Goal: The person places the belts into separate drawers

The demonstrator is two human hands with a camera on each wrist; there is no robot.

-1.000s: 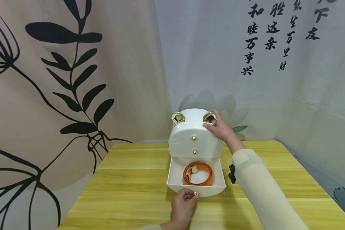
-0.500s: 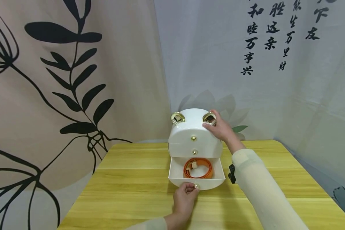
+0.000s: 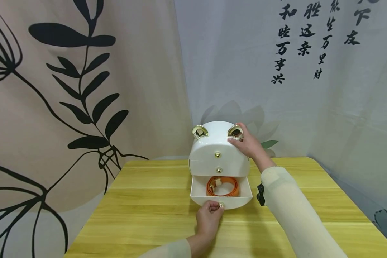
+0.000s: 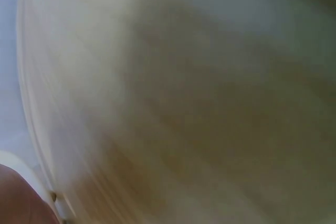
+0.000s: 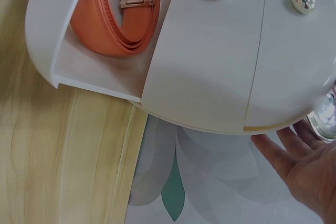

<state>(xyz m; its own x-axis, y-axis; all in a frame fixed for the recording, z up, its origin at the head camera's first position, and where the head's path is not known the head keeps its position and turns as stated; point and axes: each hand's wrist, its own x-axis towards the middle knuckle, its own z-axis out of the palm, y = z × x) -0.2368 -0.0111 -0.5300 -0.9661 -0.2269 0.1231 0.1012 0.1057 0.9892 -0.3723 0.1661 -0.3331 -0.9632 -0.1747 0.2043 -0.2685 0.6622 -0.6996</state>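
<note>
A white storage box [image 3: 219, 143] with two gold ear-like pieces stands at the table's far edge. Its bottom drawer [image 3: 193, 191] is partly out, holding a coiled orange leather belt [image 5: 115, 43] with a metal buckle. My left hand [image 3: 208, 222] pinches the drawer's gold knob [image 3: 220, 205] between thumb and fingers. At the box's upper right, my right hand [image 3: 249, 145] grips around the gold ear [image 3: 235, 132], thumb in front. In the right wrist view its fingers touch the box's side. The left wrist view is blurred, with part of a hand at lower left.
Under the box is a wooden table [image 3: 142, 208]. A printed cloth [image 3: 148, 71] with plant shapes and dark characters hangs close behind it. Two more gold knobs sit on the upper drawers, which are in. A black clip-like object [image 3: 260, 194] shows beside the right sleeve.
The bottom drawer has slid inward with the orange belt, more of which is now under the box's front. My left hand has moved forward with the knob; the right hand stays put.
</note>
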